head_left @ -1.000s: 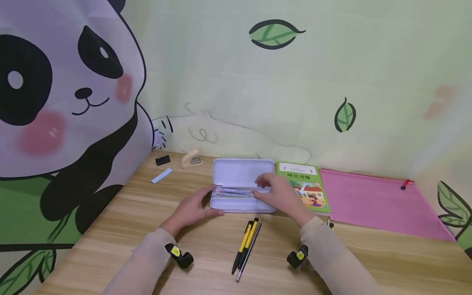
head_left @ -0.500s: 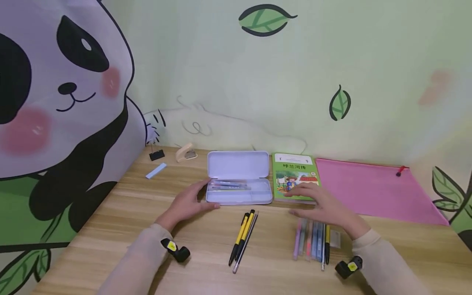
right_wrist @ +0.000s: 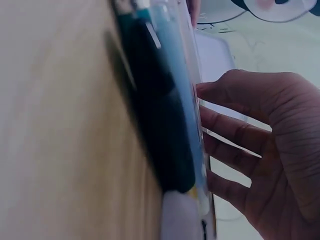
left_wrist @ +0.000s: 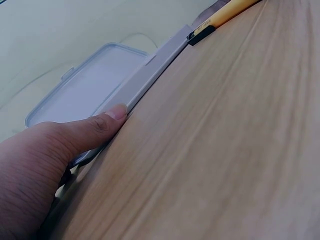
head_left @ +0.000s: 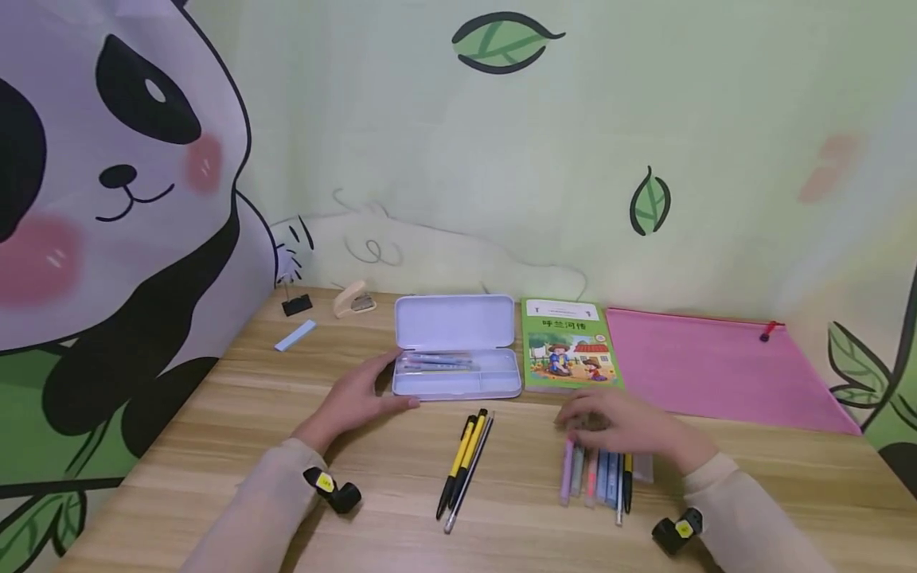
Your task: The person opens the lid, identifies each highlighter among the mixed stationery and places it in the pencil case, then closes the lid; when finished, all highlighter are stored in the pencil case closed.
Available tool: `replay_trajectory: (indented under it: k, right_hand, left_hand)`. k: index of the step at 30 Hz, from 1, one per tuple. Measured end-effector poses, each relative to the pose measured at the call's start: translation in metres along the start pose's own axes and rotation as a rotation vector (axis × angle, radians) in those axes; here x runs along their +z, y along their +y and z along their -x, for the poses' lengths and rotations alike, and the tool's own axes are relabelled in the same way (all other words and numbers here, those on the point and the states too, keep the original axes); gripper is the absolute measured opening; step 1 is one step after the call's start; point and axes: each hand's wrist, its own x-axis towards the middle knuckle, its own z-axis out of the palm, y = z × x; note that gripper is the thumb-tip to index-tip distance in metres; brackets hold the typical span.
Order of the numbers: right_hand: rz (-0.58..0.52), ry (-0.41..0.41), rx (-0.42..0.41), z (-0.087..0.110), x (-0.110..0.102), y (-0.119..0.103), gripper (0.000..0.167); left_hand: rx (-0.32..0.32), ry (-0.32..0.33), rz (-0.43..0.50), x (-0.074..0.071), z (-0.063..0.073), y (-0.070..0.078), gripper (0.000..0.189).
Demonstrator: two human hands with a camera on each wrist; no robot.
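Observation:
A pale lilac pencil case (head_left: 454,325) lies with its lid raised, several slim pens (head_left: 435,362) in its rear compartment. My left hand (head_left: 353,402) holds the left end of the case; its thumb (left_wrist: 97,129) presses the front wall in the left wrist view, other fingers mostly hidden. My right hand (head_left: 634,423) hovers low over the far ends of a row of pens, including a purple pen (head_left: 566,477) and a black-and-yellow pen (head_left: 627,484). Its fingertips (right_wrist: 212,90) are close by the row in the right wrist view; contact is unclear.
Two yellow-and-black pens (head_left: 462,461) and a pencil (head_left: 469,477) lie before the case. Behind stand a green book (head_left: 571,344), a pink zip pouch (head_left: 723,370), a stapler (head_left: 354,300), a binder clip (head_left: 297,305) and a blue strip (head_left: 295,335). A wall closes the back.
My right hand has left the pencil case, swung right past the book and come down over the row of pens. My left hand has stayed at the case, and the head view has shifted slightly.

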Motion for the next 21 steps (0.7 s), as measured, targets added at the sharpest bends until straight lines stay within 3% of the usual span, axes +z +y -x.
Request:
replay_trajectory:
  k: [8, 15, 21]
  right_hand:
    - [-0.028, -0.085, 0.093, -0.009, -0.003, -0.011, 0.022]
    - [-0.05, -0.101, 0.039, -0.005, -0.005, -0.01, 0.02]
    - [-0.061, -0.104, 0.076, -0.009, -0.005, -0.013, 0.016]
  left_hand:
    - [0.009, 0.004, 0.002, -0.002, 0.002, 0.001, 0.102]
    - [0.022, 0.007, -0.008, 0.0, 0.001, -0.002, 0.104]
    - [0.0, 0.007, -0.004, -0.001, 0.0, -0.003, 0.106]
